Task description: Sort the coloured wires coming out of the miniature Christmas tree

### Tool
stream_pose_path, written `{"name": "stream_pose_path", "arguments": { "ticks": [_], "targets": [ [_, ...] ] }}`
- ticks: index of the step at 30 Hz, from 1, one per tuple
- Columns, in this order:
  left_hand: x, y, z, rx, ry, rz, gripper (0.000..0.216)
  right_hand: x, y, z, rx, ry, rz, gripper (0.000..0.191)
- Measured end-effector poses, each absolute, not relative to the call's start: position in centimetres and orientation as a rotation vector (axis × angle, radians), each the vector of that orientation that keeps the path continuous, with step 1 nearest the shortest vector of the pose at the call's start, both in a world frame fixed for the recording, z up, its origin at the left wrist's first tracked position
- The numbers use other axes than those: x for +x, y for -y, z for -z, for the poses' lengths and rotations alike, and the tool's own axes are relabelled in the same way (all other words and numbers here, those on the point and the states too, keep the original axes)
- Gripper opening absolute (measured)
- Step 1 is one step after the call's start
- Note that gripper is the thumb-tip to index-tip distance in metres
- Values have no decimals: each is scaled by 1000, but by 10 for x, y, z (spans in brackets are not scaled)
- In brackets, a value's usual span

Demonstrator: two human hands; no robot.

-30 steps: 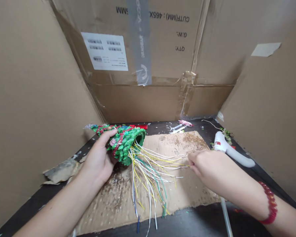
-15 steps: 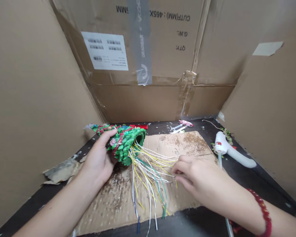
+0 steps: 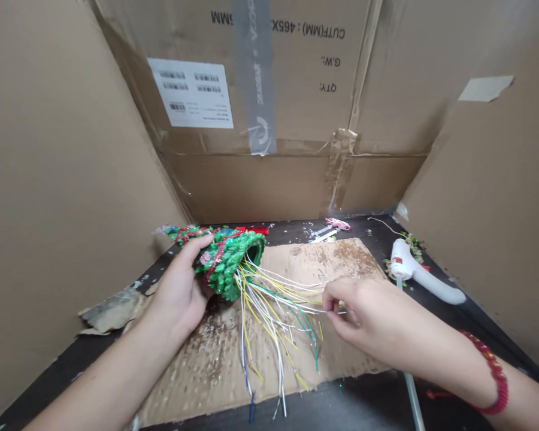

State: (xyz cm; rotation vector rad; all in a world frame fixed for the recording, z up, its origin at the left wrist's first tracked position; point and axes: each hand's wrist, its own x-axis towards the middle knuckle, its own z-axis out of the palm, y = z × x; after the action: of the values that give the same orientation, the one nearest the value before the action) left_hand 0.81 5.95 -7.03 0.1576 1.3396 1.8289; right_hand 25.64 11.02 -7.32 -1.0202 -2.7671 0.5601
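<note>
My left hand [image 3: 186, 287] is wrapped round a small green Christmas tree figure [image 3: 227, 269] with red garlands, tipped on its side with its hollow base facing right. Out of that opening fans a bundle of thin wires [image 3: 269, 317], white, yellow, green and blue. Several hang down over a cardboard sheet [image 3: 314, 263]; others stretch to the right. My right hand [image 3: 350, 311] pinches the ends of some white and yellow wires between thumb and fingers, above the sheet. The exact number held is hidden by the fingers.
A white glue gun [image 3: 420, 272] with a clear glue stick [image 3: 413, 395] lies at the right. Torn cardboard scraps [image 3: 112, 311] sit at the left. Tall cardboard walls [image 3: 296, 185] enclose the dark table. A pink-and-white string bundle [image 3: 339, 224] rests at the back.
My right hand has shifted slightly right and up, drawing white wires straighter. A green wire's end has swung right and up. My left hand and the tree stay put.
</note>
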Motion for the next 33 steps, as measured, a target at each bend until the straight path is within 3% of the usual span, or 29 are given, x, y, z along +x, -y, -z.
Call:
{"name": "stream_pose_path", "arguments": {
  "ticks": [9,22,33],
  "targets": [
    [9,-60,70,157,-1344,-1833,17,260,-114,67,-755,2913,-490,11],
    [8,-61,71,160,-1343,-1842,11,261,-114,64,-1045,2978,-367,20],
    [8,-61,72,182,-1353,-1826,20,266,-115,70,-1060,3013,-222,23]
  ]
}}
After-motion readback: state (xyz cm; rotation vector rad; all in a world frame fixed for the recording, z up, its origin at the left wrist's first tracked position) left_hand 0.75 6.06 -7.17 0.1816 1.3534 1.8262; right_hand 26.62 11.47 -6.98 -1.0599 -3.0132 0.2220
